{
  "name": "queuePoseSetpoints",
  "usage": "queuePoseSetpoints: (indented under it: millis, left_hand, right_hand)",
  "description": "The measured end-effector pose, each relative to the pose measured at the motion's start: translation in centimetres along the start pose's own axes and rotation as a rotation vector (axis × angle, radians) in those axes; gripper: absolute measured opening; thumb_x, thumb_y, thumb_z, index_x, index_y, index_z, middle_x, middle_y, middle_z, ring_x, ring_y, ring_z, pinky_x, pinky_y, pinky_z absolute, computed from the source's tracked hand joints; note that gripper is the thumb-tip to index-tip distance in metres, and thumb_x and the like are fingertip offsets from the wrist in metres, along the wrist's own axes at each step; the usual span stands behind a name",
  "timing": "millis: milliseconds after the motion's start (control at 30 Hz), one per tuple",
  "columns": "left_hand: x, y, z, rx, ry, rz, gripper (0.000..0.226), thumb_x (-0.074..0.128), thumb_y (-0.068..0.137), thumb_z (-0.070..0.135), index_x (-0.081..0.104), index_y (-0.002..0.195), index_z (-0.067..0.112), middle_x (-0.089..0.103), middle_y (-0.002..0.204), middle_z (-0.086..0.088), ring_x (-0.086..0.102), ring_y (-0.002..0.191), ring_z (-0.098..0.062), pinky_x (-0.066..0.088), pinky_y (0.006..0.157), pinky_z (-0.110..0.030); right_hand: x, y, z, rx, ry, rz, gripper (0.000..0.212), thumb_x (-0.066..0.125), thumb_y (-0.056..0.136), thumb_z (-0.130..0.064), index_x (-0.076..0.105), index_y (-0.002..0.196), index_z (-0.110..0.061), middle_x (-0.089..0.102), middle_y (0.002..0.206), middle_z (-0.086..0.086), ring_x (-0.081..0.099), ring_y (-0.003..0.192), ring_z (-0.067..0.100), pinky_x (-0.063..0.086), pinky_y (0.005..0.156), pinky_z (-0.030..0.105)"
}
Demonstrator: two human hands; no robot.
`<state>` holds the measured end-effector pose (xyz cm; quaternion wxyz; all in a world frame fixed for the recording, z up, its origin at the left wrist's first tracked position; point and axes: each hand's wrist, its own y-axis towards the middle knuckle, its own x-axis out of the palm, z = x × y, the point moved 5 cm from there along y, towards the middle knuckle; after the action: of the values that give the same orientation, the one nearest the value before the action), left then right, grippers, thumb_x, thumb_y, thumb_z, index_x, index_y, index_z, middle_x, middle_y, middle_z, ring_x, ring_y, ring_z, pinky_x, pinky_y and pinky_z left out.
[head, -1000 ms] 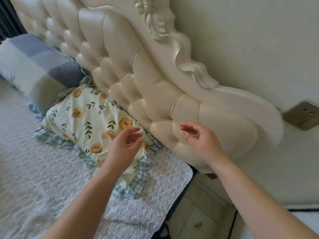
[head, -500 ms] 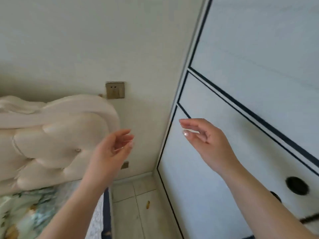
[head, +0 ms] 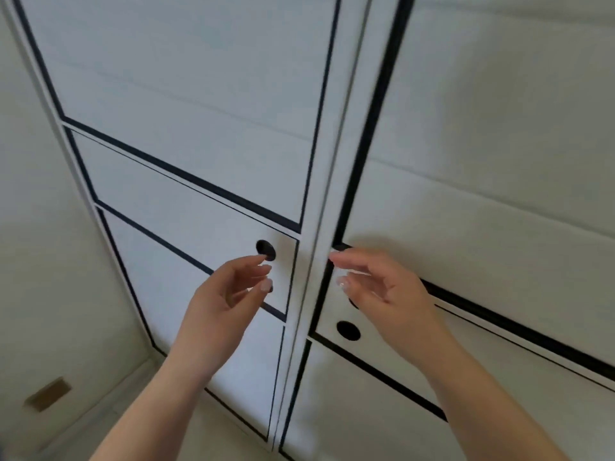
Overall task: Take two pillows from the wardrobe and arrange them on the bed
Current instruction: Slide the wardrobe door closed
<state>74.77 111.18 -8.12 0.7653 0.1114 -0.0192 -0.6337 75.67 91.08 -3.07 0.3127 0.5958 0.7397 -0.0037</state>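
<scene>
Wardrobe (head: pixel 186 168) doors shut, white with black trim; left hand (head: pixel 226 294) and right hand (head: pixel 382 287) spread loosely, empty.

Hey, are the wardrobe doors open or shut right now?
Shut. Both wardrobe doors sit flush along the centre seam, with no gap showing the inside. The left hand and right hand are empty.
</scene>
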Motion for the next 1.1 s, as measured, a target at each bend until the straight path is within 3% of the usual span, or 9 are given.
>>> queuePoseSetpoints:
  millis: [100,233,367,433,533,667,833,1000,1100]
  left_hand:
    - [6.2,-2.4,2.1,0.048,-0.022,-0.043,0.022,0.064,0.087,0.018,0.065,0.103,0.033,0.071,0.099,0.02,0.065,0.095,0.003,0.05,0.078,-0.012]
    - [14.3,-6.9,5.7,0.175,0.008,-0.129,0.022,0.063,0.087,0.018,0.065,0.1,0.035,0.069,0.101,0.022,0.064,0.098,0.002,0.048,0.087,-0.015]
    - [20.5,-11.5,9.4,0.503,0.22,-0.142,0.021,0.061,0.089,0.029,0.058,0.106,0.04,0.062,0.111,0.024,0.049,0.11,0.014,0.034,0.091,-0.004]
    - [22.9,-13.1,10.5,0.709,0.301,-0.119,0.028,0.059,0.088,0.029,0.059,0.116,0.03,0.057,0.122,0.013,0.043,0.122,0.005,0.034,0.103,-0.018]
    - [26.5,-14.4,11.1,0.928,0.446,-0.089,0.043,0.059,0.088,0.026,0.051,0.13,0.018,0.041,0.145,-0.008,0.028,0.142,-0.019,0.023,0.114,-0.05]
    - [31.0,-15.3,12.6,1.086,0.587,-0.092,0.061,0.053,0.091,0.038,0.031,0.142,0.013,0.019,0.155,-0.016,0.009,0.147,-0.035,0.011,0.115,-0.06]
    - [35.8,-15.9,15.7,1.073,0.709,-0.066,0.091,0.052,0.082,0.057,0.013,0.15,0.011,0.005,0.157,-0.02,0.004,0.146,-0.039,0.009,0.111,-0.068]
    - [38.3,-16.2,16.4,0.938,0.745,-0.05,0.109,0.051,0.069,0.068,-0.001,0.152,0.02,-0.008,0.159,-0.022,-0.008,0.146,-0.041,0.01,0.105,-0.07]
    - [39.6,-16.4,16.5,0.884,0.777,-0.023,0.113,0.052,0.067,0.072,-0.004,0.152,0.023,-0.017,0.158,-0.021,-0.011,0.145,-0.042,0.009,0.104,-0.069]
  right_hand:
    - [-5.2,-4.7,0.4,-0.021,-0.039,0.051,0.025,0.057,0.082,-0.035,0.062,0.105,-0.044,0.062,0.11,-0.023,0.058,0.11,0.005,0.047,0.092,0.018]
    - [-12.7,-11.2,0.2,-0.046,-0.16,0.127,0.026,0.054,0.083,-0.035,0.063,0.108,-0.038,0.061,0.111,-0.019,0.057,0.112,0.01,0.048,0.093,0.025]
    - [-19.4,-17.2,-1.1,-0.104,-0.401,0.176,0.026,0.055,0.085,-0.029,0.063,0.109,-0.035,0.061,0.111,-0.017,0.055,0.111,0.001,0.041,0.093,0.014]
    - [-22.2,-19.6,-1.8,-0.158,-0.577,0.186,0.025,0.055,0.087,-0.027,0.064,0.11,-0.029,0.06,0.114,-0.012,0.054,0.11,-0.002,0.04,0.092,0.012]
    - [-25.7,-22.1,-2.9,-0.313,-0.902,0.191,0.02,0.055,0.089,-0.021,0.068,0.105,-0.02,0.059,0.122,0.0,0.052,0.118,0.01,0.042,0.098,0.024]
    - [-30.0,-23.1,-3.8,-0.537,-1.323,0.215,0.02,0.059,0.088,-0.017,0.07,0.105,-0.017,0.055,0.133,0.011,0.046,0.128,0.028,0.034,0.107,0.051]
    - [-34.0,-22.8,-5.2,-0.661,-1.682,0.209,0.036,0.055,0.087,-0.008,0.06,0.122,-0.017,0.04,0.145,0.015,0.033,0.137,0.032,0.023,0.108,0.063]
    - [-38.3,-22.3,-5.3,-0.593,-1.932,0.136,0.07,0.058,0.083,-0.047,0.034,0.142,-0.02,0.019,0.154,0.012,0.016,0.143,0.03,0.012,0.109,0.066]
    - [-39.4,-22.2,-5.0,-0.595,-1.936,0.082,0.074,0.051,0.084,-0.055,0.028,0.145,-0.02,0.016,0.156,0.01,0.012,0.144,0.028,0.007,0.111,0.064]
